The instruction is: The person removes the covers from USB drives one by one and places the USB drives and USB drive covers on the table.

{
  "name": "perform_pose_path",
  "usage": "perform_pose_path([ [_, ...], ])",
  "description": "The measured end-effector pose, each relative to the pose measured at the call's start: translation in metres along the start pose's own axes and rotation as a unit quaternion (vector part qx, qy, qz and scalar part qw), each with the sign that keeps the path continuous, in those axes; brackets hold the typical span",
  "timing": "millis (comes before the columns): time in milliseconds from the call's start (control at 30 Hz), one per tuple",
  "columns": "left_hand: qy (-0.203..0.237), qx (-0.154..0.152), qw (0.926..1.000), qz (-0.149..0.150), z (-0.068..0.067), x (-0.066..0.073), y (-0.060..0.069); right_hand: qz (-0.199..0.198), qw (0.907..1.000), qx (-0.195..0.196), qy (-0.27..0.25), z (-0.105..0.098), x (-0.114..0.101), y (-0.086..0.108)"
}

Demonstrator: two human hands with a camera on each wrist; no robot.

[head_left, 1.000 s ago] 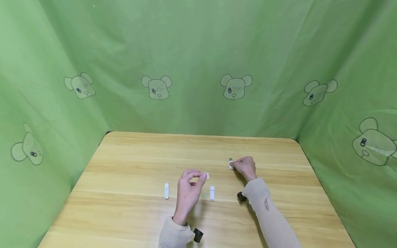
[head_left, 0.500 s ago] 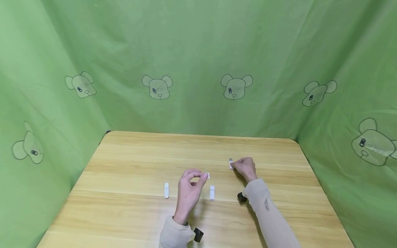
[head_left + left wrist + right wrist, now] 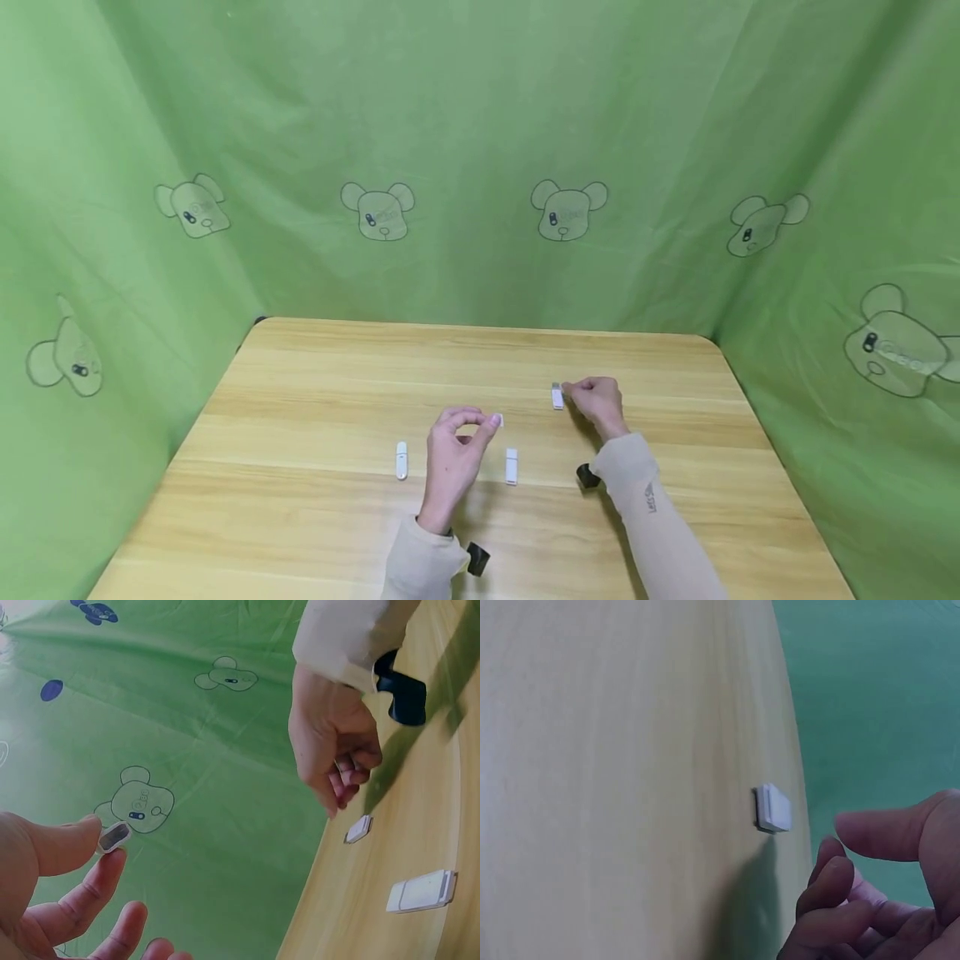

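My left hand (image 3: 452,462) pinches a small white USB stick cap (image 3: 114,837) between thumb and forefinger, above the table. The cap's dark hollow end shows in the left wrist view. An uncapped white USB stick (image 3: 557,399), its metal plug toward the far edge, lies on the table. Beside it my right hand (image 3: 598,403) hovers with thumb and fingers slightly apart and nothing between them, as the right wrist view shows. Just right of my left hand lies a capped white USB stick (image 3: 512,467). To its left rests another capped one with rounded ends (image 3: 402,461).
The wooden table (image 3: 300,383) has a far edge along a green curtain (image 3: 472,275) printed with bear heads. Curtain also hangs at both sides. A black wrist device (image 3: 477,559) sits at the left cuff and another (image 3: 588,476) at the right.
My right hand has let go of the uncapped USB stick and drawn slightly to the right of it. My left hand still pinches the cap, almost unmoved.
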State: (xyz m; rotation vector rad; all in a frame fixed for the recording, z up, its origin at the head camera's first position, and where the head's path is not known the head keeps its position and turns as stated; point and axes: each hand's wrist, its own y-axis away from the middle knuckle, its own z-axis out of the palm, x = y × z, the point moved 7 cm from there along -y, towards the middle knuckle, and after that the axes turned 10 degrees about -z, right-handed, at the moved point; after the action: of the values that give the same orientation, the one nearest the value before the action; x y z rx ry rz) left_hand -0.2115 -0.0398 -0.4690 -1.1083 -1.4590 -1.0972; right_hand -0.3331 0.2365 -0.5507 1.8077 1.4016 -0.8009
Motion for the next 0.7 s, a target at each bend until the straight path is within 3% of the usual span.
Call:
perform_pose_path([
  [200,-0.018,-0.006,0.9997,0.013,0.007,0.006,-0.005,-0.016,0.9994,0.028,-0.008,-0.012,-0.013,0.008],
  [467,-0.065,0.02,0.9972,0.033,0.017,0.015,-0.02,-0.086,0.9935,0.075,0.005,-0.027,-0.041,0.018],
  [700,-0.108,0.027,0.9936,0.016,0.035,0.012,-0.036,-0.124,0.987,0.1,0.021,-0.034,-0.058,0.032],
])
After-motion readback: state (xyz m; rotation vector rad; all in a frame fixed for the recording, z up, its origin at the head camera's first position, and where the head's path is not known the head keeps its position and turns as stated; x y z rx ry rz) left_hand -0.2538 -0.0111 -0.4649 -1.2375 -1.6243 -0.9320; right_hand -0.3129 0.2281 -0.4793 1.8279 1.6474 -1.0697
